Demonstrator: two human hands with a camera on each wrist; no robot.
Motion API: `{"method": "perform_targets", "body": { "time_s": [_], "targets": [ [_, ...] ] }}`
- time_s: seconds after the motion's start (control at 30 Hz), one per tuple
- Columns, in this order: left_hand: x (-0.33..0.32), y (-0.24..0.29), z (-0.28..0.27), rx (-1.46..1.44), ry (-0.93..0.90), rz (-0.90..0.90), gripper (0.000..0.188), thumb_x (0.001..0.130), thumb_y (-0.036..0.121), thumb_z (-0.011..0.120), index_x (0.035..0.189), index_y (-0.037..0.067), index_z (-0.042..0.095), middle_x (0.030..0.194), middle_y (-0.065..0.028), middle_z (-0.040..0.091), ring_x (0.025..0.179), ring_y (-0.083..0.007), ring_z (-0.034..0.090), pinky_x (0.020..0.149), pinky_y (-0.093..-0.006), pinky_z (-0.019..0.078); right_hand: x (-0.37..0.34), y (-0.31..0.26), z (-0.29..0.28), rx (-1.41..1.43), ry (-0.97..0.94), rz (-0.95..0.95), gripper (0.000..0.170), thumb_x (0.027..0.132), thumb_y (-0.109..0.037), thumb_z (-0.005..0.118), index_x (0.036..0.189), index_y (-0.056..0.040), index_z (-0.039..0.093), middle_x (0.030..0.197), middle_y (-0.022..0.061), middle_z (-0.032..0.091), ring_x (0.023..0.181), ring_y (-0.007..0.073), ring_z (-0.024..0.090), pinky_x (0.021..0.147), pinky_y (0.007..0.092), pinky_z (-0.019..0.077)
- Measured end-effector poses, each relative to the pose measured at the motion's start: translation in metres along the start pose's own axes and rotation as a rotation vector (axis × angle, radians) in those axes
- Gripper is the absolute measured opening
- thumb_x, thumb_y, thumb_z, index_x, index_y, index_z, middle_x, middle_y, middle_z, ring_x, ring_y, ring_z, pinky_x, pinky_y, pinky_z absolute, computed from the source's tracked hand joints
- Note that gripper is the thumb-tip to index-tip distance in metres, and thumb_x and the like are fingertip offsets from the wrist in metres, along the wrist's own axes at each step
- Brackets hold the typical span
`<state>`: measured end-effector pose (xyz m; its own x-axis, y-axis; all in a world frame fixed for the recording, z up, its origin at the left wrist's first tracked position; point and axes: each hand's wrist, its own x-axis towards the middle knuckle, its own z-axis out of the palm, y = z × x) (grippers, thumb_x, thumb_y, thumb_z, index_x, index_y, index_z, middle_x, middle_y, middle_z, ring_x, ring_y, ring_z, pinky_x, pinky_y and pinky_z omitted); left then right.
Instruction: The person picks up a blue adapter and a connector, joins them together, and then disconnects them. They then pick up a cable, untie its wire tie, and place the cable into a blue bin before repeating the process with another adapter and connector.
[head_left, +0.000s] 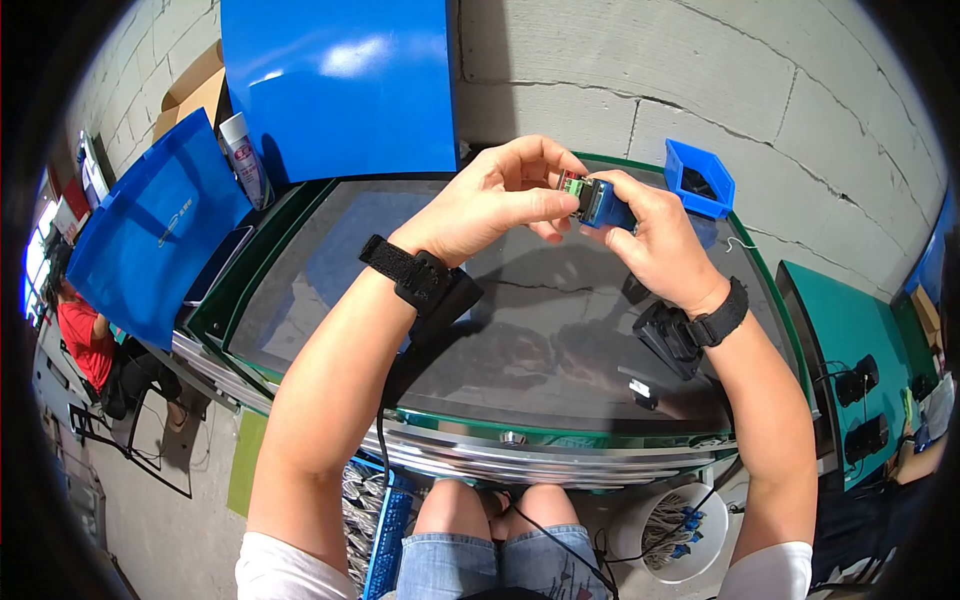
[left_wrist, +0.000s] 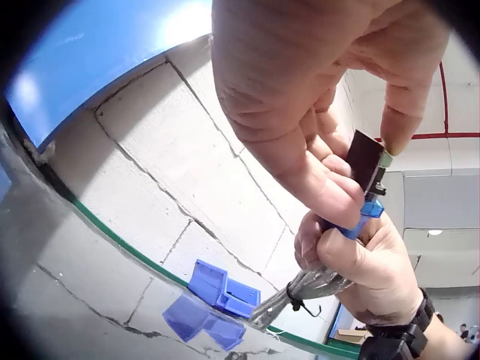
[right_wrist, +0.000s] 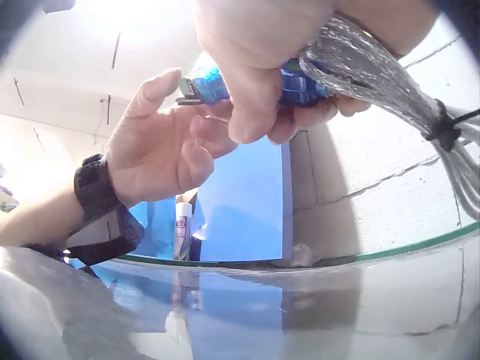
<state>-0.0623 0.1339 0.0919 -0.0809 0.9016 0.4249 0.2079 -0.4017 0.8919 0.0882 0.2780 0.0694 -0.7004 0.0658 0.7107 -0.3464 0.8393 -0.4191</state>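
Above the dark tabletop, the left hand (head_left: 500, 195) pinches a small circuit board with a green terminal block (head_left: 573, 186) between thumb and fingers. The right hand (head_left: 665, 240) grips a blue connector (head_left: 612, 204), which meets the board end to end. In the left wrist view the board (left_wrist: 364, 159) shows its dark flat face, with the blue connector (left_wrist: 367, 214) at its lower end. A bundled grey cable (right_wrist: 375, 71) with a black tie (right_wrist: 442, 126) hangs from the right hand (right_wrist: 262, 45) in the right wrist view.
A blue bin (head_left: 700, 180) sits at the table's back right. Blue panels (head_left: 340, 90) and a spray can (head_left: 246, 160) stand at the back left. Below the front edge are a white bucket (head_left: 715, 530) of cables and a blue basket (head_left: 392, 535). A person in red (head_left: 85, 340) sits far left.
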Motion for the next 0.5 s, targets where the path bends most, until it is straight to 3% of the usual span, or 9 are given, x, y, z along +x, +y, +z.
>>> {"method": "perform_targets", "body": {
  "time_s": [0.07,0.17,0.5],
  "targets": [
    [0.0003,-0.0015,0.0008,0.022,0.03,-0.006,0.035,0.08,0.017,0.071,0.107,0.002,0.055,0.088,-0.0052,0.062,0.076,-0.0121,0.062,0.071,-0.0269,0.0534,0.0002,0.0,0.0003,-0.057,0.013,-0.002,0.034,0.072,0.002,0.061,0.105,-0.0017,0.057,0.09,0.0182,0.062,0.084,0.0361,0.061,0.072,0.0382,0.0485],
    [0.0015,-0.0054,-0.0009,0.065,0.037,-0.024,0.033,0.079,0.017,0.074,0.103,0.002,0.057,0.087,-0.0039,0.061,0.074,-0.0109,0.06,0.069,-0.0251,0.0519,-0.0002,-0.0048,-0.0025,-0.216,-0.016,-0.016,0.029,0.073,0.0,0.063,0.101,-0.0021,0.057,0.089,0.0178,0.062,0.082,0.0377,0.06,0.069,0.0407,0.0474],
    [0.0029,-0.0082,0.0004,0.16,0.13,-0.068,0.026,0.077,0.009,0.074,0.098,0.0,0.06,0.078,-0.0006,0.06,0.071,-0.0096,0.06,0.066,-0.0232,0.0501,-0.0016,-0.0002,0.0004,-0.383,-0.026,0.026,0.024,0.074,-0.006,0.066,0.095,-0.0036,0.057,0.081,0.0156,0.06,0.082,0.0373,0.058,0.068,0.0449,0.046]
  ]
}}
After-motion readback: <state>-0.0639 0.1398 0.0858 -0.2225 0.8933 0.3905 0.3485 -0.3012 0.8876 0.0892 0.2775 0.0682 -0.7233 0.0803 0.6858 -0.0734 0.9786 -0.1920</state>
